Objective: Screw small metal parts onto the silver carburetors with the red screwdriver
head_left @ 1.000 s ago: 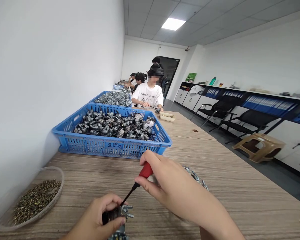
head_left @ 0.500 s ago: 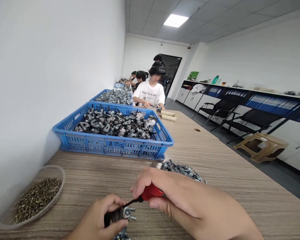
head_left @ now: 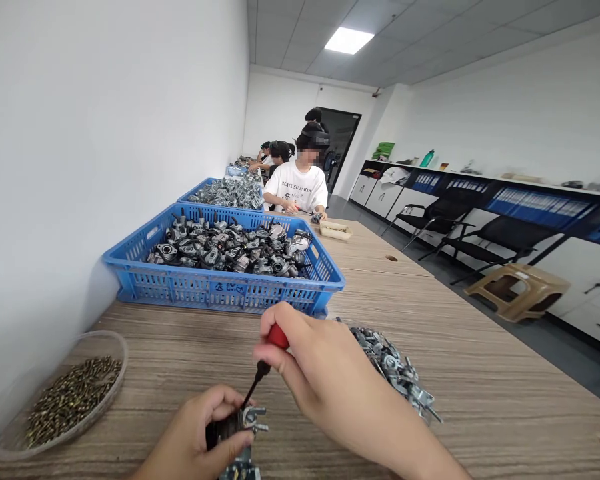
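My left hand (head_left: pixel 197 433) is closed around a small metal part (head_left: pixel 243 427) at the bottom edge of the view, holding it just above the wooden table (head_left: pixel 480 373). My right hand (head_left: pixel 325 373) grips a red-handled screwdriver (head_left: pixel 266 357), whose black shaft slants down so that its tip meets the top of the part. Right behind my right hand lies a pile of small metal pieces (head_left: pixel 395 367).
A clear bowl of brass-coloured screws (head_left: pixel 65 400) sits at the left. A blue crate (head_left: pixel 220 290) full of metal parts stands behind my hands, a second blue crate (head_left: pixel 225 193) beyond it. Other people work farther along the table. Chairs and a brown stool (head_left: pixel 517 290) stand at the right.
The screwdriver handle dropped low and flat half a second ago and has now come back up steeper, its tip still on the part. My left hand has kept hold of the part.
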{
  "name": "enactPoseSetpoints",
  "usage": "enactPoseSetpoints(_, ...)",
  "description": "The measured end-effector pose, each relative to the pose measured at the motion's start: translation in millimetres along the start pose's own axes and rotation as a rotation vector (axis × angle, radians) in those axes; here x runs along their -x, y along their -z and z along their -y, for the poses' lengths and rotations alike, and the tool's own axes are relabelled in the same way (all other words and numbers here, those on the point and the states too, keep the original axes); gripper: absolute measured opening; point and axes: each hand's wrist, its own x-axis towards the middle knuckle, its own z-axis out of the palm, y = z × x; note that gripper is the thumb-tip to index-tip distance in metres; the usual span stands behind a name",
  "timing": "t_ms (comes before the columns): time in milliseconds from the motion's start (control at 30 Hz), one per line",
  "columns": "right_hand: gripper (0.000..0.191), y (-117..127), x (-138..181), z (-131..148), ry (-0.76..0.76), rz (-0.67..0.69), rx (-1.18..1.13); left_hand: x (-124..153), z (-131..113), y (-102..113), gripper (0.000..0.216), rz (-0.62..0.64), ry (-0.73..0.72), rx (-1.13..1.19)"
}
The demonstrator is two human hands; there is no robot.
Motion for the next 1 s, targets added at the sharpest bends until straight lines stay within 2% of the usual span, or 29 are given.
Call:
enactPoseSetpoints(67, 0.020, -7, -6, -3, -0.043, -0.082, 0.095, 0, 0, 0, 0.038, 0.010, -0.016, -0.009)
enactPoseSetpoints(133, 0.020, -8, -8, -5, -0.024, -0.081, 0.113, 0, 0, 0, 0.037, 0.022, -0.021, -0.023)
enactPoseSetpoints(333, 0.005, 18, 8, -5, 0.104, 0.154, -0.092, 0, -3, 3, 0.029, 0.034, -0.035, -0.038)
enactPoseSetpoints(467, 0.014, 27, 12, -13, 0.122, 0.254, -0.221, 0, -8, 5, 0.027, 0.066, -0.009, -0.035)
enactPoseSetpoints(600, 0.008, 21, 3, -17, 0.098, 0.212, -0.188, 1, -8, 5, 0.026, 0.053, 0.017, -0.024)
enactPoseSetpoints(733, 0.005, 13, -1, -8, 0.114, 0.132, -0.067, 1, -7, 4, 0.026, 0.040, 0.036, -0.014)
enactPoseSetpoints(833, 0.004, 8, 1, -1, 0.058, 0.072, 0.000, 1, -7, 4, 0.025, 0.028, 0.053, 0.006)
enactPoseSetpoints(1000, 0.006, 6, 3, 3, 0.024, 0.049, 0.045, -1, -4, 4, 0.025, 0.035, 0.039, 0.037)
